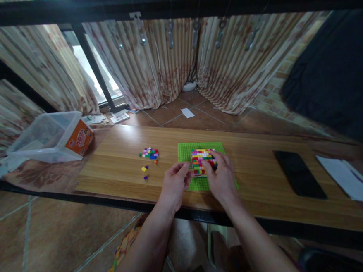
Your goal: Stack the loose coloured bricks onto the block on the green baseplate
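I see a boxy, knobbly, many-coloured block on a studded green plate, the right hand over it, fingers apart; the left hand beside it, fingertips together.

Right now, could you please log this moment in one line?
right hand: on multicoloured brick block | left hand: at block's left side | green studded baseplate: under block

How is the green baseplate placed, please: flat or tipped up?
Flat: the green baseplate has its visible edges along the wooden tabletop, beneath the colourful brick block.
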### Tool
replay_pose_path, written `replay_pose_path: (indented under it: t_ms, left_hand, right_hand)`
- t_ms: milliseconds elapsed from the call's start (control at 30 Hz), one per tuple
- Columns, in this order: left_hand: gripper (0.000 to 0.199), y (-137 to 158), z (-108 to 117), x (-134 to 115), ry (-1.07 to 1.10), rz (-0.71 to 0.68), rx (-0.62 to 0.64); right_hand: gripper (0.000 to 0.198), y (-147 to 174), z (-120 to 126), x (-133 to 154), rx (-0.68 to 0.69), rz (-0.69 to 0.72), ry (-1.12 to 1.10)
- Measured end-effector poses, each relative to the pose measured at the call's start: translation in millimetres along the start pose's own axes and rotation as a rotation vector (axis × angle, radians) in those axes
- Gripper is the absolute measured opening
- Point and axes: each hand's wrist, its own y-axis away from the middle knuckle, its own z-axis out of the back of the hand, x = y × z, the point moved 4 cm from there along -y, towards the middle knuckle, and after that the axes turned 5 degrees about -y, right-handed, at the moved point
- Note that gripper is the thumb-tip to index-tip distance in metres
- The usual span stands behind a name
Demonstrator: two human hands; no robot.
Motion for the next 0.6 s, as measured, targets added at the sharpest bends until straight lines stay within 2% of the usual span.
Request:
replay_pose_path:
  t_ms: [167,333,467,600]
  left_hand:
    - [0.015,0.7,1.1,-0.1,0.096,0.029,0.022]
    - [0.014,6.4,-2.0,-5.2,0.389,0.111,0.101]
    - [0.023,11.4,-8.3,-10.3,0.571,0.167,0.133]
    - [0.032,13.7,-12.8,-14.6,0.614,0.149,0.143]
  right_hand:
    - [0.046,0.9,-1.7,0.7,0.01,-0.026,-0.039]
    - [0.044,1.5,-4.5,-1.3,-0.002,-0.03,-0.067]
    - [0.045,-0.6,-3.8,-2.2,-0.008,-0.045,-0.079]
    - [0.037,-3.2,11.7,9.5,-0.069,-0.015,-0.112]
